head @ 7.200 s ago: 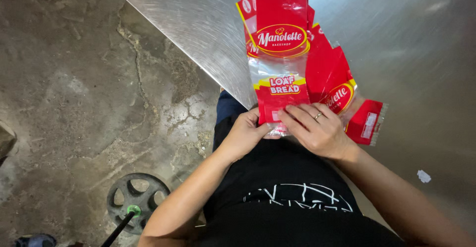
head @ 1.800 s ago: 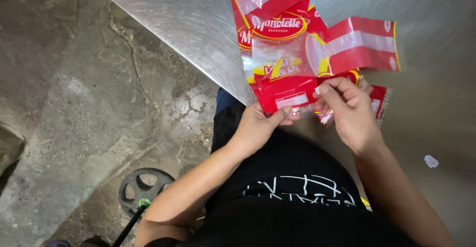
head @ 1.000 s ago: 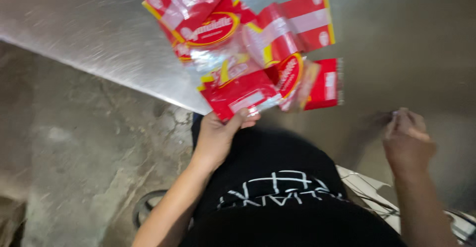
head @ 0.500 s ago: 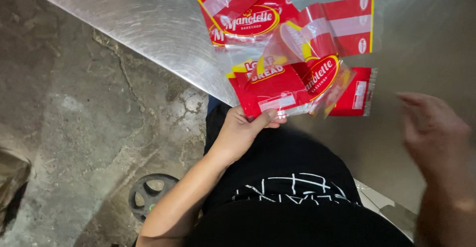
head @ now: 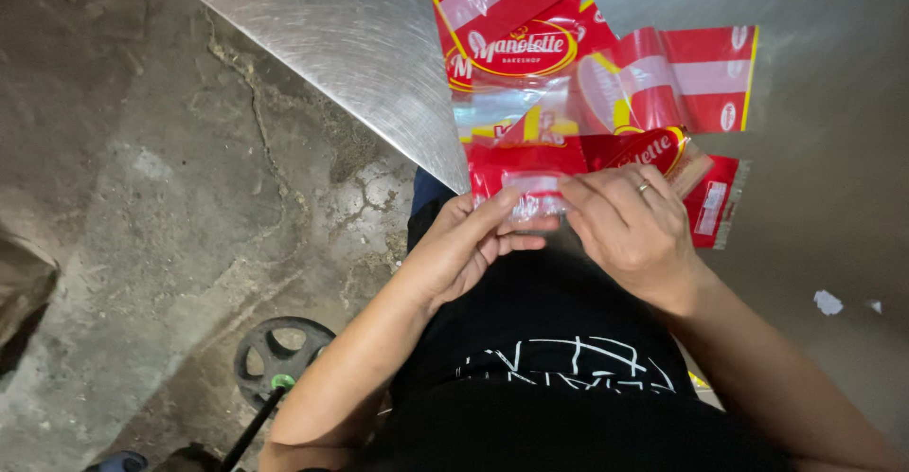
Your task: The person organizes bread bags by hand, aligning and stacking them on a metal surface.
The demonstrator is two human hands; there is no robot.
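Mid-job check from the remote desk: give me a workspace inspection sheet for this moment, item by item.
Surface: brushed steel table, scuffed, its corner toward the person.
Job's things: stack of red, yellow and clear plastic bread bags lying flat at the table edge; the near end of the top bag is pinched by both hands.
Clutter: small white scraps on the table to the right.
Grippers: left hand and right hand, a ring on one finger, both closed on the bag's end.
Cables: nothing seen.
Surroundings: cracked concrete floor; a dark wheel with a green-tipped rod at the lower left.
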